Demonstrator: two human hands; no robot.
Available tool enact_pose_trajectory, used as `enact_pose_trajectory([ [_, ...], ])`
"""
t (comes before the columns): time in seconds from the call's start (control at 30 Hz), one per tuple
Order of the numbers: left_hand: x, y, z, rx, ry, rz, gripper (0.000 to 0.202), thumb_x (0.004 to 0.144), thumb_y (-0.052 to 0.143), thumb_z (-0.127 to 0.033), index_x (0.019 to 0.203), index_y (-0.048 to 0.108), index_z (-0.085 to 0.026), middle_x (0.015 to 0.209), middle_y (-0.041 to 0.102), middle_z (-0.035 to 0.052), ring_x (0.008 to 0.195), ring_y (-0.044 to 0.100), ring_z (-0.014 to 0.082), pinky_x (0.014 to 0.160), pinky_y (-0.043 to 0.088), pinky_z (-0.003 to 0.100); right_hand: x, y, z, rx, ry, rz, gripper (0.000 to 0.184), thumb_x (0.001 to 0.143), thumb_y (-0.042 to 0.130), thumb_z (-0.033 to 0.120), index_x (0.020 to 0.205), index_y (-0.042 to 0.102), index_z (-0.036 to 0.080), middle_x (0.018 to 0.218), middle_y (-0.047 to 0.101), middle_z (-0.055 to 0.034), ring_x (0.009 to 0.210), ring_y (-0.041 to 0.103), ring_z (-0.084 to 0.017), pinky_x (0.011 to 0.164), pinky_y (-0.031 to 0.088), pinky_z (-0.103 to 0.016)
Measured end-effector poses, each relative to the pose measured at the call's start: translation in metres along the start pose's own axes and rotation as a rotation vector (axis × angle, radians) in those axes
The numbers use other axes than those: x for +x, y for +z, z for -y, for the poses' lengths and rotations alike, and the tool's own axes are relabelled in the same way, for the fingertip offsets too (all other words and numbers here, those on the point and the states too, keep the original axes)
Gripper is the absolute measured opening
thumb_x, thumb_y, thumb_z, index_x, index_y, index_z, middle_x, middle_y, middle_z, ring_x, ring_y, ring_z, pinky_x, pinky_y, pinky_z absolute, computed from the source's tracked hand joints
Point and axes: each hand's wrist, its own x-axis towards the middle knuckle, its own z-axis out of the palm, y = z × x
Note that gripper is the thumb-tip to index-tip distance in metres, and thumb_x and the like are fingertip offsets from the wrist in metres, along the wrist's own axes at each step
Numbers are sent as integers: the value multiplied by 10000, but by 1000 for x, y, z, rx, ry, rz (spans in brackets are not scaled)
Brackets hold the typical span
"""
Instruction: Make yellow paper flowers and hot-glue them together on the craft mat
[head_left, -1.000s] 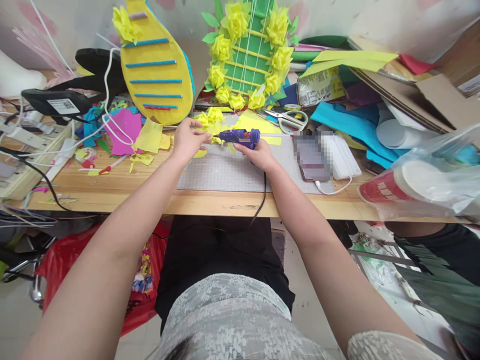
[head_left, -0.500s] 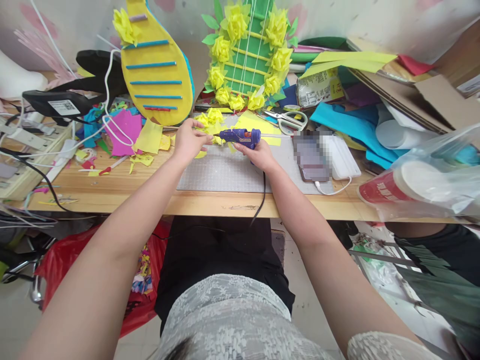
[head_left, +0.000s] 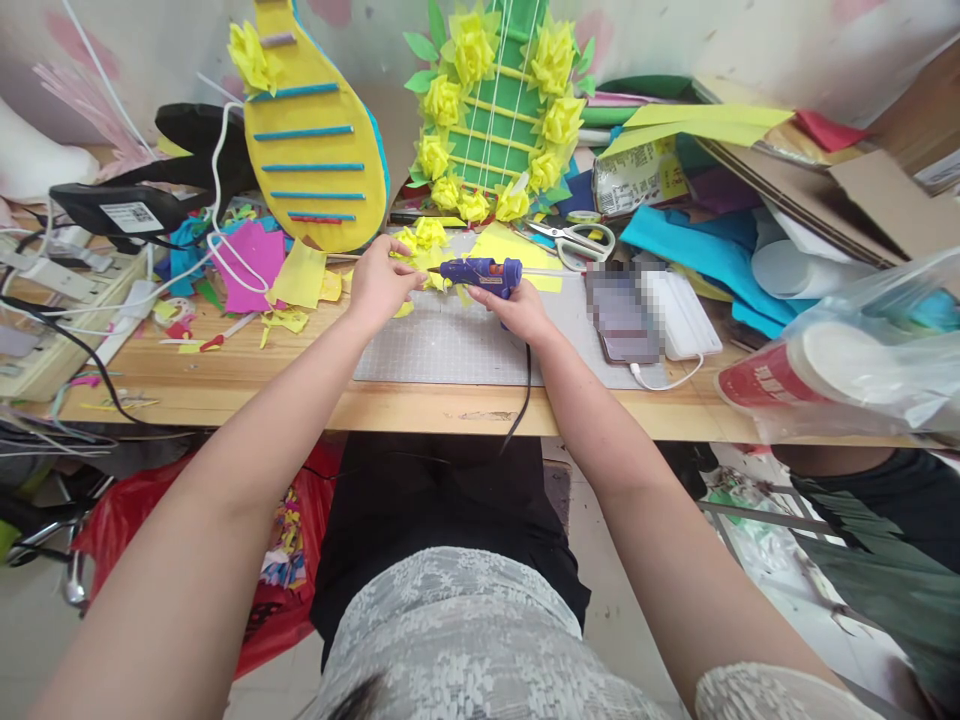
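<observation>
My right hand (head_left: 520, 310) grips a blue glue gun (head_left: 482, 272) whose nozzle points left, over the grey cutting mat (head_left: 442, 350). My left hand (head_left: 380, 282) is closed in a pinch on a small yellow paper piece (head_left: 429, 262) right at the nozzle tip. The gun's black cord (head_left: 527, 390) drops over the table's front edge. Yellow paper flowers (head_left: 421, 235) lie just beyond my hands, with a yellow sheet (head_left: 517, 248) beside them.
Behind stand a yellow foam instrument shape (head_left: 315, 150) and a green one ringed with yellow flowers (head_left: 495, 110). Scissors (head_left: 577, 238), a phone (head_left: 621, 312) and a white case (head_left: 682, 312) lie right. Paper scraps (head_left: 255, 265) and cables (head_left: 112, 300) lie left; a bagged cup (head_left: 840, 370) sits far right.
My left hand has shifted slightly right and closer to the nozzle. The glue gun and right hand have hardly moved.
</observation>
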Motion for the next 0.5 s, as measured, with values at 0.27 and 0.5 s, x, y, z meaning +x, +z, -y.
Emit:
enact_pose_trajectory([
  [0.27,1,0,1,-31,-19,4,412,700,678,-196,1058,474,-194,814,646,20,760,674,164,620,525,257,-1,1,0,5,-29,5,388,637,708,548,814,687,203,814,691,-13,810,630,-151,824,527,-330],
  [0.5,5,-3,1,-145,-80,-9,345,712,659,-175,981,444,-187,834,651,34,804,688,195,628,536,276,-1,0,1,-11,-37,36,396,655,699,542,858,693,201,843,694,-15,811,626,-145,824,511,-311],
])
